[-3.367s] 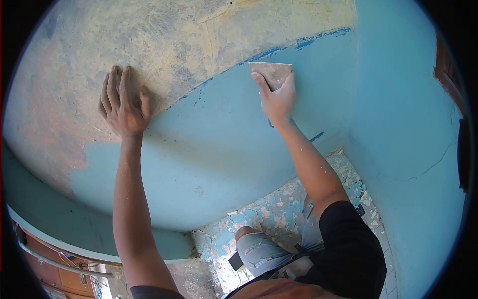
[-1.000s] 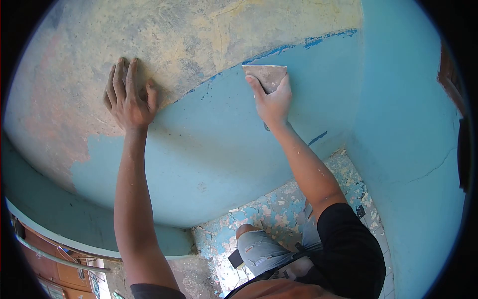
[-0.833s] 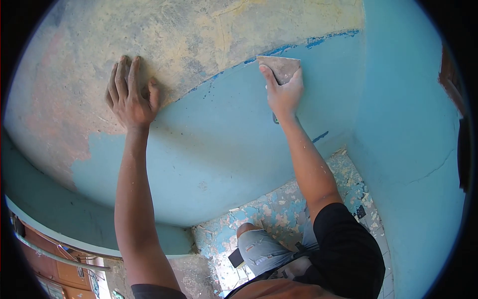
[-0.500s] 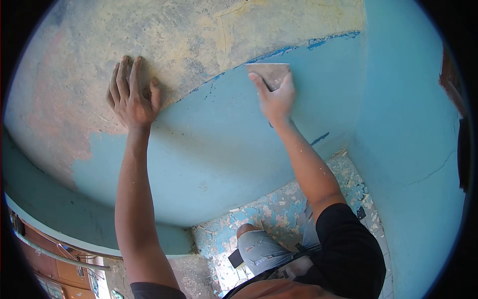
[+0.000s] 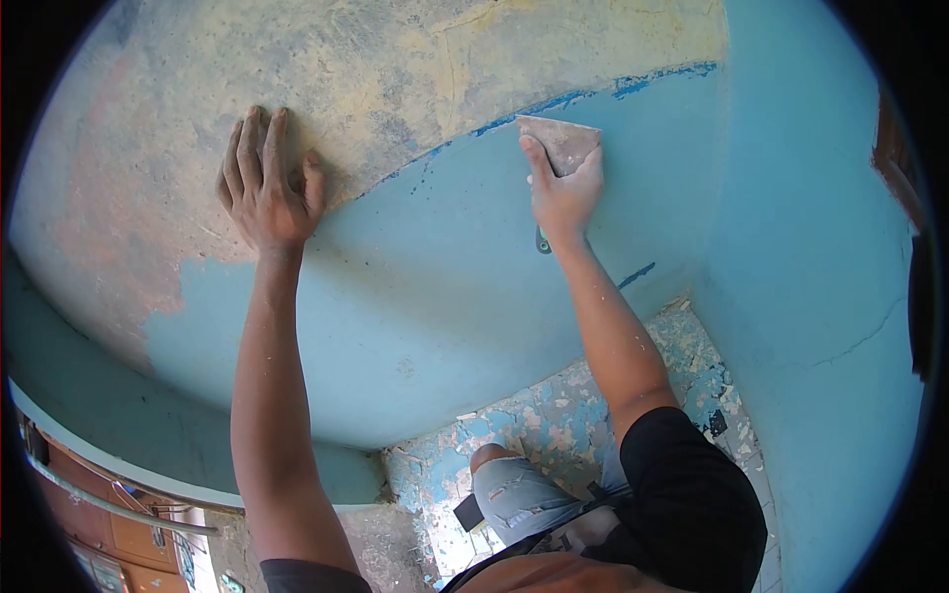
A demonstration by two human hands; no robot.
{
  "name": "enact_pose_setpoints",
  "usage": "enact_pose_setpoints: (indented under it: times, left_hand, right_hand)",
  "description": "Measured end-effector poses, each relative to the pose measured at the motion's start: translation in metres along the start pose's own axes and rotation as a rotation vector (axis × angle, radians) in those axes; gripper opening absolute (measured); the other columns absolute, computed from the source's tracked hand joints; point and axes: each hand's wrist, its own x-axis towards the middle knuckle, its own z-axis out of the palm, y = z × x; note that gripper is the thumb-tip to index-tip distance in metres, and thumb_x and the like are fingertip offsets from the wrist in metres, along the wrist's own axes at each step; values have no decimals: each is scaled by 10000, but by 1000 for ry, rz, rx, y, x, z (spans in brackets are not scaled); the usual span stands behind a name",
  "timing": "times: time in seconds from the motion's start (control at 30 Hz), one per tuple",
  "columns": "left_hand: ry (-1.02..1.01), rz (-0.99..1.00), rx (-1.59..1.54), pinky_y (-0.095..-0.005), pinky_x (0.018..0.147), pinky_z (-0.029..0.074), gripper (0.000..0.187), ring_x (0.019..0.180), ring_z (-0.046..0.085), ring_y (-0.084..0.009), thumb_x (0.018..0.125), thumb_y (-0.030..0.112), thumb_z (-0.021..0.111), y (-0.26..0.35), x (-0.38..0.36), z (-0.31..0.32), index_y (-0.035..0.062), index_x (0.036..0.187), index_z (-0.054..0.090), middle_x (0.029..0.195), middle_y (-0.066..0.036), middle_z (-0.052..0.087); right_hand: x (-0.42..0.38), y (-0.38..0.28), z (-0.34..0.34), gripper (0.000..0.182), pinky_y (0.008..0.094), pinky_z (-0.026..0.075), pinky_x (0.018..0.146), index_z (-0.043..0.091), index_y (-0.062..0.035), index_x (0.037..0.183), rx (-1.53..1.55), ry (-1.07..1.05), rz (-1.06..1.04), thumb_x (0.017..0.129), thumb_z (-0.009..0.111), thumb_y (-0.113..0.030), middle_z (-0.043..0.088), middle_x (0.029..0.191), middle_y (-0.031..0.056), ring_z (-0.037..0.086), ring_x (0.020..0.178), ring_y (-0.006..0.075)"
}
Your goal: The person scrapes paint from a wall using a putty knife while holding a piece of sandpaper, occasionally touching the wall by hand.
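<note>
My right hand (image 5: 567, 203) is wrapped round a putty knife (image 5: 561, 141), whose wide blade lies against the blue painted wall (image 5: 445, 296). The blade's upper edge sits just below the strip of darker blue paint (image 5: 568, 100) along the paint border. A bit of the handle (image 5: 543, 240) shows under my wrist. My left hand (image 5: 269, 198) rests flat with fingers spread on the bare, mottled plaster (image 5: 395, 69), left of the knife. Pale dust coats the fingers of my right hand.
Paint flakes (image 5: 554, 415) litter the tiled floor below, around my knees in torn jeans (image 5: 524, 499). On the right, a second blue wall (image 5: 801, 247) meets this one at a corner. At lower left, a ledge (image 5: 129, 465) curves past a hose (image 5: 119, 504).
My right hand and the putty knife have shifted a little to the right, and the blade has tilted, its right corner lower. My left hand stays almost in place.
</note>
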Motion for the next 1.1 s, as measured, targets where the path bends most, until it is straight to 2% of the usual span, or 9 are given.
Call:
enact_pose_setpoints:
  times: [0.1,0.33,0.4,0.53,0.6,0.83,0.9,1.03,1.1]
  left_hand:
    - [-10,-5,7,-429,1163,326,527,1419,495,-259,964,434,540,2,-1,0,242,1449,614,1530,-56,555]
    - [14,11,10,-431,1158,327,527,1414,502,-266,986,451,515,0,2,1,228,1453,612,1522,-67,564]
    - [10,20,7,-436,1159,329,537,1415,504,-276,994,456,507,3,0,0,212,1462,605,1522,-75,564]
    - [2,0,13,-438,1164,324,531,1422,494,-269,981,436,515,2,0,-1,225,1460,605,1527,-69,558]
    - [-22,2,19,-442,1170,322,541,1429,486,-278,987,434,510,3,0,-1,214,1474,592,1534,-75,551]
    - [0,2,2,-444,1170,321,542,1429,487,-279,984,432,514,1,2,-1,217,1476,591,1535,-80,550]
    - [-5,4,-6,-444,1170,320,543,1428,487,-279,984,435,514,3,1,0,216,1475,593,1535,-81,551]
    - [23,-2,-9,-432,1163,329,528,1408,508,-265,971,445,522,2,3,1,240,1448,617,1516,-61,568]
    - [17,-1,-4,-431,1165,328,528,1412,504,-263,973,444,519,2,3,0,245,1452,613,1519,-59,565]
  right_hand:
    - [-17,-4,3,623,386,572,747,571,36,1106,-194,-62,-172,860,856,-461,712,968,170,716,845,286]
    - [-9,-2,1,612,376,575,742,565,34,1114,-41,-68,-67,872,848,-451,711,973,173,718,863,279]
    - [-9,-6,-6,615,381,576,744,564,32,1113,-267,-129,-178,867,852,-452,713,969,178,721,863,299]
    - [-4,1,0,615,386,574,743,565,28,1106,-29,-27,5,864,853,-458,714,960,189,719,845,320]
    - [-23,1,8,609,394,574,723,562,24,1097,-185,-79,-254,865,853,-458,715,948,193,718,814,325]
    - [-19,2,12,598,388,568,731,557,21,1096,-57,-6,-3,874,847,-452,709,992,202,718,865,303]
    - [-20,-3,6,603,385,566,726,556,28,1092,-193,-46,-169,866,856,-445,710,991,197,719,880,290]
    - [-1,-4,-1,614,391,568,701,554,30,1080,-89,-18,-52,848,872,-442,713,966,183,726,861,284]
    - [-21,-5,8,594,390,568,696,554,36,1071,-164,-27,-233,851,878,-410,713,951,176,722,843,278]
